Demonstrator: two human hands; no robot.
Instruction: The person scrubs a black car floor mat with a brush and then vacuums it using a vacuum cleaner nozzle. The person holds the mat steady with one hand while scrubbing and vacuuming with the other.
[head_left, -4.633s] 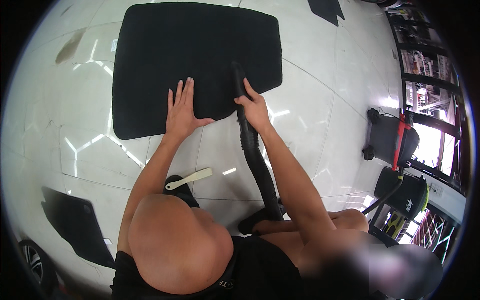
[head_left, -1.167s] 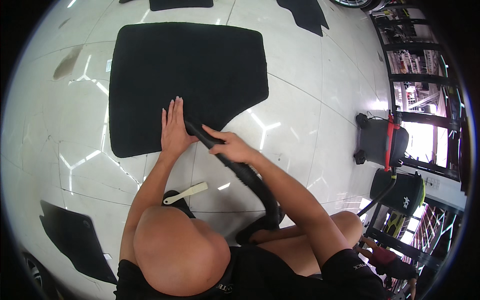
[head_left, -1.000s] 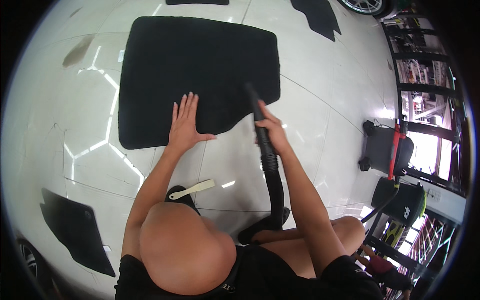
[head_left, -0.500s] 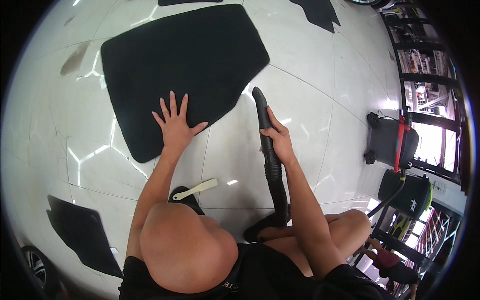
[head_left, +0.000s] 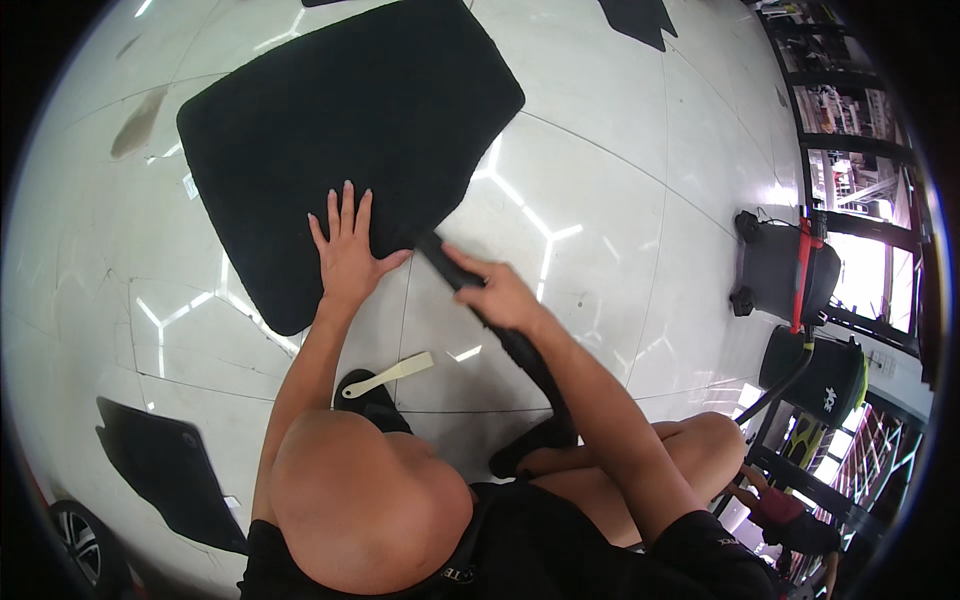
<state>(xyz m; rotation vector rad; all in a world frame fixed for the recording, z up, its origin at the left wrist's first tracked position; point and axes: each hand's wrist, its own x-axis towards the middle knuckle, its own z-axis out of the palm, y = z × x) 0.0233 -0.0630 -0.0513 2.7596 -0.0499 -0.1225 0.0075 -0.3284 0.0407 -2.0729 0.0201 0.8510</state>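
Note:
A large black car floor mat (head_left: 340, 110) lies flat on the glossy tiled floor in front of me. My left hand (head_left: 348, 255) rests on its near edge, palm down with the fingers spread. My right hand (head_left: 500, 295) is wrapped round a black vacuum hose nozzle (head_left: 452, 265), whose tip is at the mat's near right edge, close to my left thumb. From the grip, the ribbed hose runs back toward my right foot. Lying by my left foot is a cream-coloured brush (head_left: 390, 374) with a holed handle.
Another dark mat (head_left: 165, 465) lies at the left, near a car wheel (head_left: 80, 535). A further mat (head_left: 638, 20) is at the far right. Along the right stand a wheeled dark bin (head_left: 785, 265) with a red part and a second dark bin (head_left: 815, 370). A person (head_left: 790, 515) is beyond.
My right hand has swung the nozzle leftward and tilted it, bringing its tip from the bare floor to the mat's edge. My left hand stays spread on the mat.

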